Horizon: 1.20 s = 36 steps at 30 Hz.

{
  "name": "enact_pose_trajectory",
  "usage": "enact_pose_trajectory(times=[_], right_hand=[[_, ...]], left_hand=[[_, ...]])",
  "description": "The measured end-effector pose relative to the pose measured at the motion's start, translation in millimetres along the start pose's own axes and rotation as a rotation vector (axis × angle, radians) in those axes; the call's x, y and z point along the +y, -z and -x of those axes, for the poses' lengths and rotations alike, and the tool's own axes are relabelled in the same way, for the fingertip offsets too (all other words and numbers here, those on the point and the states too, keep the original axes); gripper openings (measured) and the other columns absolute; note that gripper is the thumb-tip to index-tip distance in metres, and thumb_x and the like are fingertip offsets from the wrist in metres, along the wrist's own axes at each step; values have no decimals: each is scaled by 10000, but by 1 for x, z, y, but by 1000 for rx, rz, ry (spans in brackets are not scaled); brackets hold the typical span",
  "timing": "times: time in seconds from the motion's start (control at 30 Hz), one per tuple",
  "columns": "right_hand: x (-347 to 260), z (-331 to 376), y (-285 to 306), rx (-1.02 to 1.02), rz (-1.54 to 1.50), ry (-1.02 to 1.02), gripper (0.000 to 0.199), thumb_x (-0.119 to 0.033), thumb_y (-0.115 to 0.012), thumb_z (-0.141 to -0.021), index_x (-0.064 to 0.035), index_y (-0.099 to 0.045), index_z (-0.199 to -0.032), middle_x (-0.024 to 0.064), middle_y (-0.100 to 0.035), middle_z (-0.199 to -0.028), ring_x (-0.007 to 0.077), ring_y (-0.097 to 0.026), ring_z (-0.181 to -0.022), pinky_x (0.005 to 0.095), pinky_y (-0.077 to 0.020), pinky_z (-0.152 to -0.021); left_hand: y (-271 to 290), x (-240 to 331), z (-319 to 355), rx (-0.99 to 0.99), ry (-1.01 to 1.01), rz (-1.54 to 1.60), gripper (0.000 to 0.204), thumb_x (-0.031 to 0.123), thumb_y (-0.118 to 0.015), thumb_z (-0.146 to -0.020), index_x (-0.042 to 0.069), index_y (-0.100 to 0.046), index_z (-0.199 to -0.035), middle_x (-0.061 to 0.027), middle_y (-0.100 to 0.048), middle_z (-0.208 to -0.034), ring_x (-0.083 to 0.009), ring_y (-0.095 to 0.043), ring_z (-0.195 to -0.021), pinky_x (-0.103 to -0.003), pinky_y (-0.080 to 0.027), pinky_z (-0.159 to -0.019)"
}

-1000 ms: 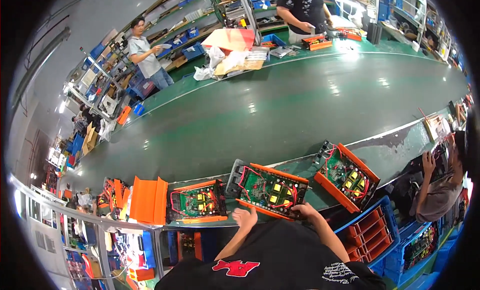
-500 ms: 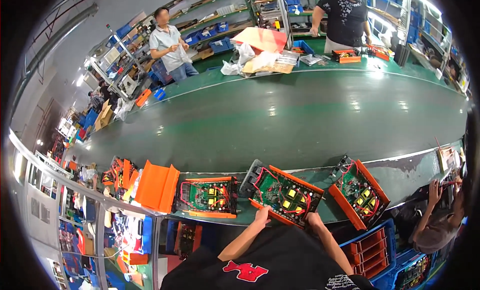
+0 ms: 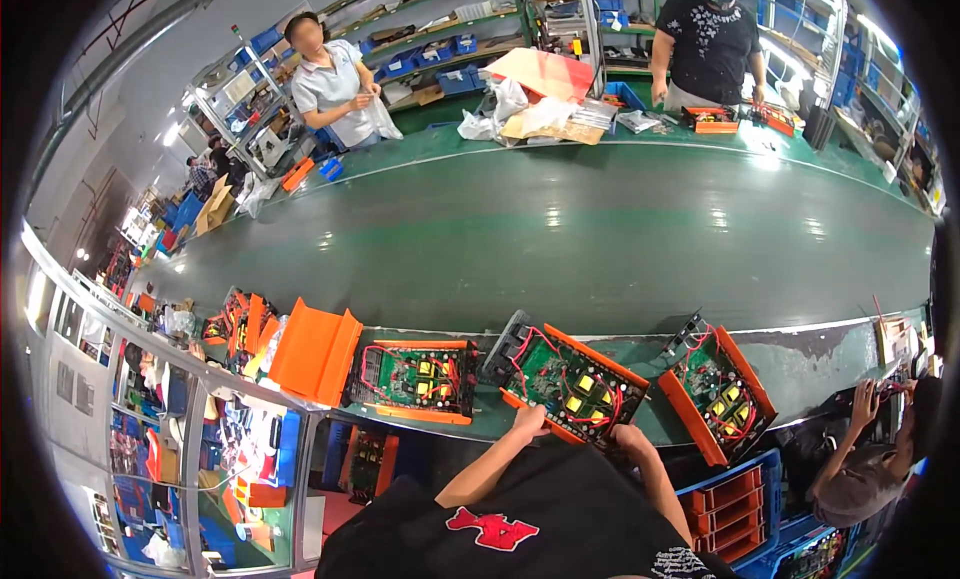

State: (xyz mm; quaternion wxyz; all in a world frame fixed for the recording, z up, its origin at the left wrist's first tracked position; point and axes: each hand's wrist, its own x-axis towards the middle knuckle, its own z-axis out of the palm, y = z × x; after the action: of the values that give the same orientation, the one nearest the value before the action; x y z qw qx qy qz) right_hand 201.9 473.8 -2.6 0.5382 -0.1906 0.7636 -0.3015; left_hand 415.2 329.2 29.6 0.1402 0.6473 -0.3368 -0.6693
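Observation:
An open orange-sided electronics unit (image 3: pixel 575 384) lies slantwise in front of me, its green circuit board, yellow transformers and red wires exposed. A black end panel (image 3: pixel 508 345) sticks out at its far left end. My left hand (image 3: pixel 529 421) is closed on the near orange side wall. At the unit's near right end, my right hand (image 3: pixel 630 439) is closed on the corner; its fingertips are partly hidden. To the left sits a similar open unit (image 3: pixel 418 379), and a third open unit (image 3: pixel 718 394) stands tilted to the right.
An orange cover (image 3: pixel 315 354) stands at the left of the bench. Beyond the units runs a wide green conveyor belt (image 3: pixel 560 229). Blue crates (image 3: pixel 770 479) with orange parts are at lower right. Two people (image 3: pixel 335 89) stand across the belt; another person (image 3: pixel 865 469) is at right.
The view has shifted slightly. Both my hands stay on the unit, which has barely moved. Across the belt, the person at left has shifted, with a clear plastic bag showing in their hands.

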Motion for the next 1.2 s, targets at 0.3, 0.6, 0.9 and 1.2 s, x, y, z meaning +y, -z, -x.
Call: enact_pose_trajectory(times=[0.3,0.6,0.9,1.2], right_hand=[[-57,25,41,-296,1478,488,233,-145,-569,-680,-30,-675,-852,157,-636,-728,262,-650,-666,379,-489,-554],[-55,39,24,-54,529,102,234,-231,-573,-715,-11,-655,-718,187,-623,-684,302,-625,-603,372,-500,-580],[-51,47,25,71,508,234,204,-187,-628,-697,12,-655,-664,109,-621,-572,203,-605,-492,315,-497,-514],[-41,38,24,52,499,102,273,-277,-613,-668,-15,-679,-703,191,-647,-740,327,-643,-761,400,-518,-714]], left_hand=[[14,-2,-8,-88,61,103,132,58,-530,-805,-39,-520,-894,-111,-550,-827,-269,-617,-759,-416,-568,-686],[46,-1,-30,-322,161,68,200,96,-644,-811,23,-551,-973,-106,-632,-937,-257,-649,-840,-362,-558,-722],[45,18,0,-337,132,32,186,130,-701,-787,38,-605,-918,-85,-668,-842,-198,-673,-772,-298,-552,-639],[41,0,11,-290,-40,46,249,233,-663,-829,9,-606,-922,-100,-674,-876,-189,-679,-748,-259,-539,-576]])
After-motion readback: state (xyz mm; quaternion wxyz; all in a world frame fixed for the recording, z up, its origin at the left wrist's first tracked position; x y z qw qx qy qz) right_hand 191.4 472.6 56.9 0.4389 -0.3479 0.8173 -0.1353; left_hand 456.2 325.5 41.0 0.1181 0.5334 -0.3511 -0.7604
